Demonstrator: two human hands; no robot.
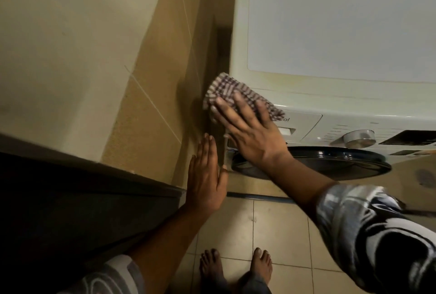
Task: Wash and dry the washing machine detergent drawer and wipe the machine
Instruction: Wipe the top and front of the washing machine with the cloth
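**One checked cloth on washing machine corner**

My right grip, fingers spread flat, presses the cloth at frame centre. My left grip, fingers straight and together, is just below, beside the machine's left edge. The detergent drawer sits in the panel.

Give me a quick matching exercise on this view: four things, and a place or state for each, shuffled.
1 checked cloth
2 left hand
3 silver dial
4 round door

a on the control panel
b under the right hand, at the washing machine front left corner
c flat, fingers straight, beside the washing machine's left side
d dark, below the control panel

Pairs: 1-b, 2-c, 3-a, 4-d
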